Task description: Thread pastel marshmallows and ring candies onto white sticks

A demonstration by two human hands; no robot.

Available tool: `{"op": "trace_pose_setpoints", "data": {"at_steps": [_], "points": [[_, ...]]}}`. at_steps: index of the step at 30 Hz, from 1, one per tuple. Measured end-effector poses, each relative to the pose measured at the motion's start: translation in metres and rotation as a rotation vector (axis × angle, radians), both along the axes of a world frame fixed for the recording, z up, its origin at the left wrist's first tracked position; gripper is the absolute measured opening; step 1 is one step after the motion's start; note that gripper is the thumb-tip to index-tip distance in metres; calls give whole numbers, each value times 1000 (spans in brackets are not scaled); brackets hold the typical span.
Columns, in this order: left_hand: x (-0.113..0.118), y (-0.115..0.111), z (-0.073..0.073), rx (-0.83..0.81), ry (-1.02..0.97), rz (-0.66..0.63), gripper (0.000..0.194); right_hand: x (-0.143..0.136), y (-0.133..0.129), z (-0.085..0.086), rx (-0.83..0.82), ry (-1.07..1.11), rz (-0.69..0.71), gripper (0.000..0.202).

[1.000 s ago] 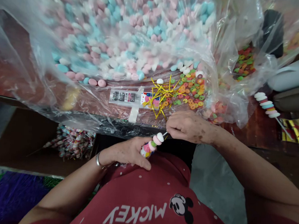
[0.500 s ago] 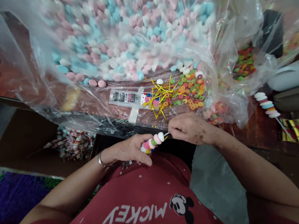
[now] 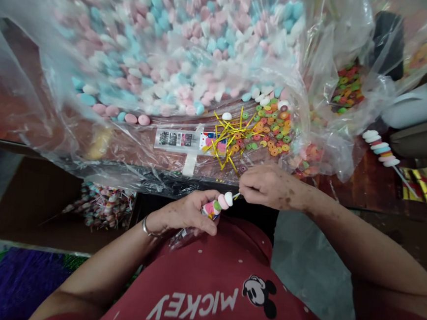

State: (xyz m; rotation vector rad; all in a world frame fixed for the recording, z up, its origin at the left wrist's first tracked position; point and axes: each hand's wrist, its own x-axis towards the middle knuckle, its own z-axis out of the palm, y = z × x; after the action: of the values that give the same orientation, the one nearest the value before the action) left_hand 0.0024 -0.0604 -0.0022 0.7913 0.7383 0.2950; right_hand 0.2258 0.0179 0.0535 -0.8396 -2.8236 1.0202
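Low in front of my shirt, my left hand (image 3: 185, 212) is wrapped round a marshmallow skewer (image 3: 222, 201) in a printed clear bag. White, pink and green pieces show at its upper end, and crinkled plastic hangs below my wrist. Pinched at the white stick (image 3: 236, 196) is my right hand (image 3: 265, 186), with a bit of gold beside the stick. Whether those fingers also hold a gold tie is hidden. Just beyond my hands, gold twist ties (image 3: 232, 134) lie loose over a flat printed bag (image 3: 178, 140).
Behind them spreads a large heap of pastel marshmallows (image 3: 149, 41) on clear plastic, with ring gummies (image 3: 273, 125) to its right. Another marshmallow skewer (image 3: 380, 149) lies at the right. A cardboard box (image 3: 25, 204) below left holds many skewers. The table edge (image 3: 152, 181) runs ahead of me.
The skewer's upper end sits slightly lower and closer to my left hand. More clear plastic shows under my left wrist. My right hand stays at the stick.
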Motion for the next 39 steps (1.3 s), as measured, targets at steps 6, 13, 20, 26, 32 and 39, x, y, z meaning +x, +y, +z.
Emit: {"op": "trace_pose_setpoints", "data": {"at_steps": [6, 13, 20, 26, 32, 39], "points": [[12, 1, 2, 167, 91, -35, 45, -7, -7, -7, -208, -52, -60, 20], [28, 3, 4, 140, -12, 79, 59, -9, -16, -16, 12, 113, 34, 25], [6, 4, 14, 213, 163, -50, 46, 5, 3, 2, 102, 95, 14, 24], [-10, -3, 9, 192, 212, -34, 42, 8, 11, 7, 133, 77, 23, 23], [4, -6, 3, 346, 245, 44, 39, -9, -1, 0, -2, -14, 40, 21], [23, -9, -5, 444, 248, 125, 51, -25, -17, -7, 24, -74, 130, 22]]}}
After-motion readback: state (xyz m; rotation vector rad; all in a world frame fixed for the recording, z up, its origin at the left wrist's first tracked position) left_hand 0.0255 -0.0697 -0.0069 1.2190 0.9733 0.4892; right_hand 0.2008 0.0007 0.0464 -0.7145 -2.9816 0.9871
